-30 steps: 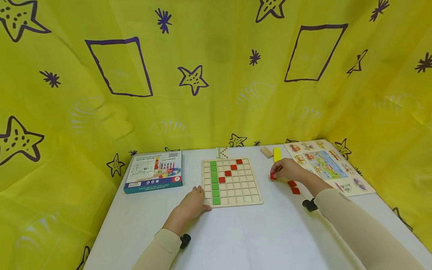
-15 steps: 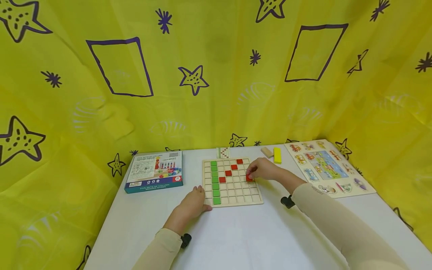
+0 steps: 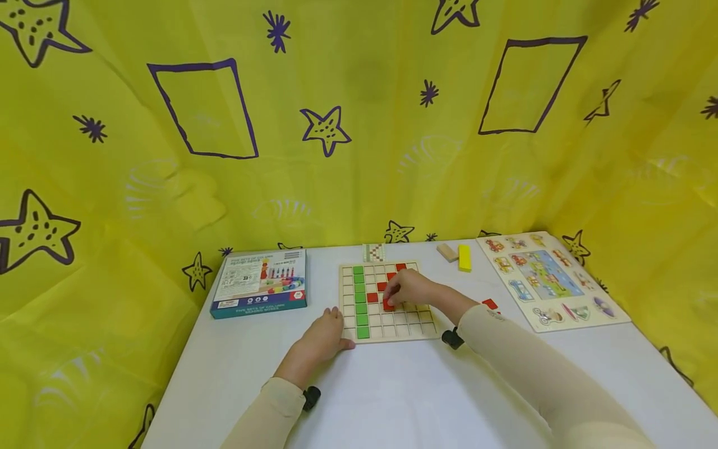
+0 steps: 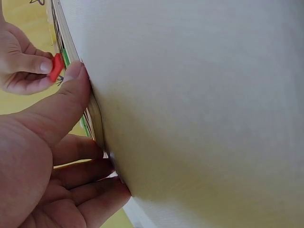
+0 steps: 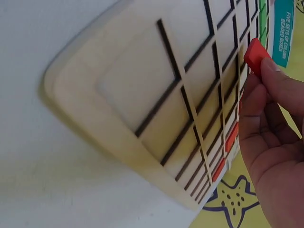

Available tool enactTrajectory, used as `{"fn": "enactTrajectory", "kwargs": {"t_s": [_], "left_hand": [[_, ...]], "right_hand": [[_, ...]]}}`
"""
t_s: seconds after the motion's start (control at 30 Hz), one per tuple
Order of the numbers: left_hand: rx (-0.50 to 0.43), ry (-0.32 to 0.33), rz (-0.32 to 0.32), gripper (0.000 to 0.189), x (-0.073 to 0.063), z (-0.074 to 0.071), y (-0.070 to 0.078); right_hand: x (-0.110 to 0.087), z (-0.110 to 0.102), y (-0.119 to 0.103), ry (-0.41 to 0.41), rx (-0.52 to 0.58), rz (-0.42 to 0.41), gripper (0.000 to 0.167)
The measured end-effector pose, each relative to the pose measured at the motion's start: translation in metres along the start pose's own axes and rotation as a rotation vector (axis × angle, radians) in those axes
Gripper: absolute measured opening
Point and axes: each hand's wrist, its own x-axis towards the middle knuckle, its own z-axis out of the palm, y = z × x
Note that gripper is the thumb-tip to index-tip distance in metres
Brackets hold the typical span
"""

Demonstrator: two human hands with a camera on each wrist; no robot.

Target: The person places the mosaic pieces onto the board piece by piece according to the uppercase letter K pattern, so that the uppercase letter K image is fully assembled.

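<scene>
A wooden grid board point(image 3: 395, 339) lies on the white table, with a column of green tiles point(image 3: 361, 309) on its left side. Several red tiles point(image 3: 373, 297) form a diagonal up to the board's far right, partly covered by the right hand. My right hand point(image 3: 414, 289) pinches a red tile point(image 5: 255, 56) between thumb and fingers over the middle of the board, just right of the lowest red tile of the diagonal. At the near left corner, my left hand point(image 3: 322, 337) holds the board, thumb on the front edge and fingers along the left side.
Loose red tiles point(image 3: 490, 304) lie right of the board. Behind it stands a small pattern card point(image 3: 374, 252). A yellow block point(image 3: 464, 257) and a plain wooden block point(image 3: 447, 252) sit at the back, a picture puzzle point(image 3: 523, 307) at right, a beaded-box carton point(image 3: 259, 299) at left.
My right hand has carried the red tile leftward from beside the loose tiles, across the board's right edge, to its middle. My left hand has stayed at the corner.
</scene>
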Motion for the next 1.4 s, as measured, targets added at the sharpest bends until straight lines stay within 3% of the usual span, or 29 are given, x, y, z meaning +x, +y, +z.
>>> {"fn": "enactTrajectory", "kwargs": {"t_s": [0.4,0.63,0.9,1.23,1.4], "left_hand": [[0.006,-0.001,-0.009,0.086,0.002,0.0,-0.001],[0.003,-0.004,-0.007,0.086,-0.002,0.003,-0.002],[0.006,0.016,0.007,0.086,0.0,0.003,-0.002],[0.03,0.022,0.024,0.085,-0.003,0.004,-0.002],[0.026,0.016,0.018,0.085,0.0,0.002,-0.001]], "right_hand": [[0.004,0.019,-0.001,0.061,-0.042,-0.025,0.002],[0.001,0.024,0.001,0.031,-0.061,-0.039,0.007],[-0.021,-0.012,0.01,0.105,-0.057,-0.022,0.009],[-0.069,-0.053,0.06,0.202,-0.071,0.046,0.011],[-0.089,-0.066,0.084,0.203,-0.081,0.123,0.015]]}}
